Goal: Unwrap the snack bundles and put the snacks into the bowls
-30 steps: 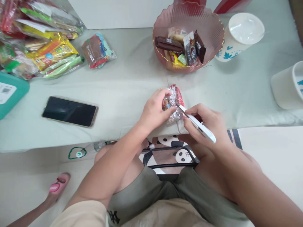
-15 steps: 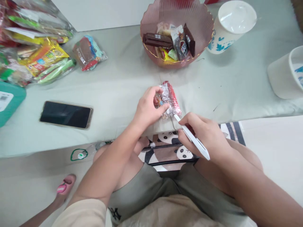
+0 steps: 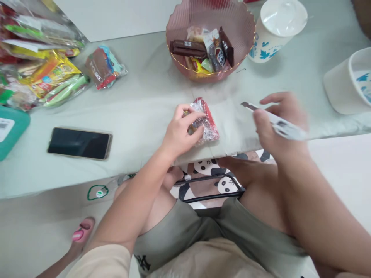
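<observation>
A clear plastic packet with red and brown wrappers inside (image 3: 210, 122) lies near the table's front edge. My left hand (image 3: 184, 129) rests on its left side, thumb and fingers curved round it. Off to the right, my right hand (image 3: 285, 125) is closed on a white utility knife (image 3: 278, 122), raised over the table and slightly blurred. The knife's dark blade tip points left, apart from the packet. Behind the packet stands a pink ribbed bowl with a gold rim (image 3: 188, 73), holding several wrapped snacks.
A phone (image 3: 79, 143) lies at the left, with a snack packet (image 3: 104, 67), a pile of snacks (image 3: 49, 77) and a green box (image 3: 13, 131) around it. Two paper cups (image 3: 268, 42) (image 3: 342, 87) stand at the right. Another person's foot (image 3: 82, 231) shows on the floor.
My right hand has moved right and up with the knife, away from the packet; the blade tip now shows. My left hand's fingers have shifted over the packet. The view has moved slightly.
</observation>
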Demonstrator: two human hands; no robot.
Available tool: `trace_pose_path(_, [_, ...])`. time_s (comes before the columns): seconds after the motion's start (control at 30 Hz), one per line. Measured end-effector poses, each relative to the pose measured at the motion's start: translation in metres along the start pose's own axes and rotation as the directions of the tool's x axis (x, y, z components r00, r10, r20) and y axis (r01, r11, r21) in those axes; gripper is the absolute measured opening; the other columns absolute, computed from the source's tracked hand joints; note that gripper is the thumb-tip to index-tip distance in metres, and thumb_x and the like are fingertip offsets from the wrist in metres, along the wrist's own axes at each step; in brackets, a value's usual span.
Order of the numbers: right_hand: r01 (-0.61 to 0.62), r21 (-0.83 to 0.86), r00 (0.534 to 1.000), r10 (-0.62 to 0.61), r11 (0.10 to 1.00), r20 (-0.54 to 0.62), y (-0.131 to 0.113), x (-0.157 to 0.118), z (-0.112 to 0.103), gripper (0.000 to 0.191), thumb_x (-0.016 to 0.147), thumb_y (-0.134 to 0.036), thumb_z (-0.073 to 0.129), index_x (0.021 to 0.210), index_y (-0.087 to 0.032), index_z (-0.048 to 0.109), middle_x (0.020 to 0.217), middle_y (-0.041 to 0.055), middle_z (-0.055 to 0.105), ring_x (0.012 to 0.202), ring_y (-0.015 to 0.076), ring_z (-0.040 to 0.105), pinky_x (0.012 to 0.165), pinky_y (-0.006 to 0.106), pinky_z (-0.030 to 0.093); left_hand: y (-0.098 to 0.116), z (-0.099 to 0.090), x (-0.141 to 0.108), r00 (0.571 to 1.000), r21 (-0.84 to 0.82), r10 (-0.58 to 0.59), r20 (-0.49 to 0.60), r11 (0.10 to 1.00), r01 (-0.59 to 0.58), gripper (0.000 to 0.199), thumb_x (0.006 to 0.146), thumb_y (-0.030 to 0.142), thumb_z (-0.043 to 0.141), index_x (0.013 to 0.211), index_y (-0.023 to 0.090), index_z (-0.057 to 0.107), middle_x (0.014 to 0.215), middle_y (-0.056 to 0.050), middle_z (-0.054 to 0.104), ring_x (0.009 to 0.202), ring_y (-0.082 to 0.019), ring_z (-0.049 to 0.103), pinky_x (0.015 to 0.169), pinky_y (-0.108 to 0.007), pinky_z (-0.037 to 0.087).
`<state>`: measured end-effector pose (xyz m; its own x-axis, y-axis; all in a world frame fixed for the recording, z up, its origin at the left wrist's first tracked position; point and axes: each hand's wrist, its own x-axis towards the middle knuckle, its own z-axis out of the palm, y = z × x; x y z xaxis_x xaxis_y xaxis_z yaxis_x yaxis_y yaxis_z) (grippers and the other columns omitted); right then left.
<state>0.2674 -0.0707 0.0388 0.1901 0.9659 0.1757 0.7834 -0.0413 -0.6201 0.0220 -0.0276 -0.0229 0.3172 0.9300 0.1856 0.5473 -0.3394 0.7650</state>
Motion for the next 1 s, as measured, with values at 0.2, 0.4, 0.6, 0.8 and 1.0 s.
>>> trace_pose_path(0.2, [0.097,-0.215,0.993,-0.081,0.972,0.084,0.013,0.029,0.037,0.036,0.084,-0.022,0.061,0.119,-0.026,0.070,0.108,0.0122,0.069,0.088,0.0294,0.065,0.074,0.041,0.049,-0.002,-0.001,-0.001,0.999,-0.041,-0.040,-0.036,0.998,0.039,0.015,0.082,0.019,0.068,0.093,0.021,0.077,0.120,-0.006,0.053,0.070,-0.008,0.055,0.076,-0.030,0.059])
trace_pose_path(0.4, [0.085,-0.254,0.996,-0.073,0.963,0.058,0.024,0.032,0.042,0.041,0.085,-0.012,0.051,0.117,-0.024,0.073,0.110,0.0143,0.067,0.110,0.0350,0.062,0.092,0.052,0.050,-0.003,-0.003,-0.002,0.998,-0.073,-0.039,-0.043,0.997,0.036,0.010,0.079,0.018,0.070,0.089,0.020,0.074,0.119,-0.005,0.054,0.068,-0.006,0.056,0.075,-0.027,0.061])
trace_pose_path(0.6, [0.018,-0.068,0.997,-0.013,0.998,0.078,-0.007,0.025,0.042,0.029,0.092,-0.025,0.051,0.110,-0.019,0.073,0.107,0.0131,0.072,0.091,0.0269,0.069,0.086,0.045,0.053,-0.003,-0.002,0.000,0.998,-0.098,-0.010,-0.068,0.995,0.003,0.002,0.082,0.020,0.073,0.082,0.018,0.072,0.113,-0.004,0.055,0.064,-0.004,0.054,0.070,-0.025,0.058])
trace_pose_path(0.8, [-0.184,0.140,0.891,0.105,0.973,0.442,-0.044,0.015,0.064,0.053,0.083,-0.040,0.070,0.130,-0.017,0.062,0.093,0.0082,0.077,0.078,0.0244,0.071,0.075,0.040,0.054,-0.005,-0.003,0.000,0.995,-0.126,-0.016,-0.094,0.992,0.004,0.012,0.082,0.016,0.073,0.092,0.018,0.067,0.108,-0.004,0.055,0.066,-0.006,0.055,0.067,-0.024,0.059])
trace_pose_path(1.0, [-0.389,0.518,0.819,0.028,0.762,0.573,-0.038,0.016,0.069,0.031,0.077,-0.032,0.072,0.104,-0.018,0.067,0.094,0.0047,0.075,0.084,0.0216,0.070,0.076,0.036,0.056,-0.016,0.005,-0.005,0.988,-0.430,-0.051,-0.148,0.903,-0.018,0.056,0.075,0.025,0.081,0.123,0.028,0.054,0.124,-0.006,0.051,0.101,-0.016,0.063,0.077,-0.026,0.061])
